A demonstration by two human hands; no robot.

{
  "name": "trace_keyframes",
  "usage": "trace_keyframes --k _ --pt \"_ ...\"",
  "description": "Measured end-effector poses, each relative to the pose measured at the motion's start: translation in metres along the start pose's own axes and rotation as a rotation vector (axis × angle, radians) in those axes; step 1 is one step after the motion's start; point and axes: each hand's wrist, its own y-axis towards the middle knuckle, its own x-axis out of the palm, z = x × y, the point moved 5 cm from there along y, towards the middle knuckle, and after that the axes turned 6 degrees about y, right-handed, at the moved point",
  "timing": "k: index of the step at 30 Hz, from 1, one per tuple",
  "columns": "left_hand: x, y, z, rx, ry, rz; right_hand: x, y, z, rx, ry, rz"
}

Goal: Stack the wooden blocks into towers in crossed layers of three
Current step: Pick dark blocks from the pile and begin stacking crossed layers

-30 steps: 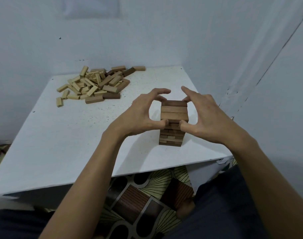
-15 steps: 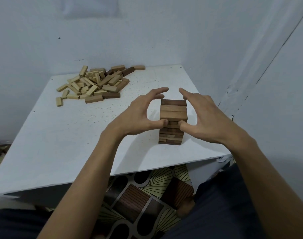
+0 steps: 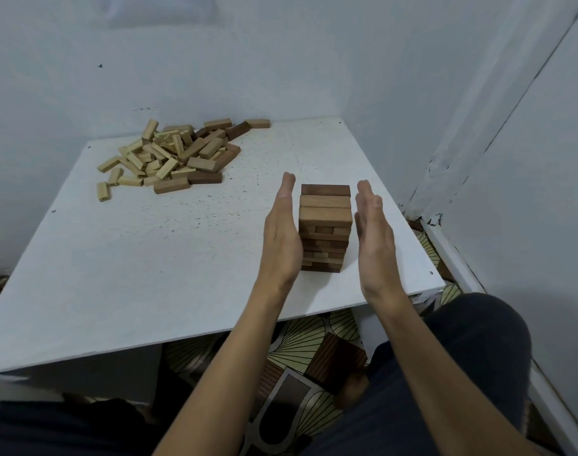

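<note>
A tower of wooden blocks (image 3: 325, 222) stands near the table's front right, several crossed layers high, with three blocks side by side on top. My left hand (image 3: 282, 233) stands flat with straight fingers against the tower's left side. On the tower's right, my right hand (image 3: 373, 236) is held flat the same way, a narrow gap showing between its palm and the blocks. Neither hand holds a block. A loose pile of light and dark blocks (image 3: 175, 154) lies at the table's far left.
The white table (image 3: 149, 258) sits in a corner, with walls behind it and close on the right. Its front edge runs just below my wrists. A patterned floor (image 3: 301, 360) and my dark-clothed legs (image 3: 462, 373) show below the table.
Both hands have let go of their curled fingertip hold near the tower's top and straightened into flat palms on either side of it. The tower stands in the same place.
</note>
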Motion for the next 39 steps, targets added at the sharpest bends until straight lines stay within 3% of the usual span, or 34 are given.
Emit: trace_keyframes --k 18,39 --pt "0.011 -0.002 0.008 -0.005 0.032 -0.006 0.018 -0.001 -0.01 -0.04 0.031 -0.071" --pt "0.014 -0.001 0.007 -0.016 0.046 -0.009 0.019 -0.001 -0.007 -0.051 0.066 -0.044"
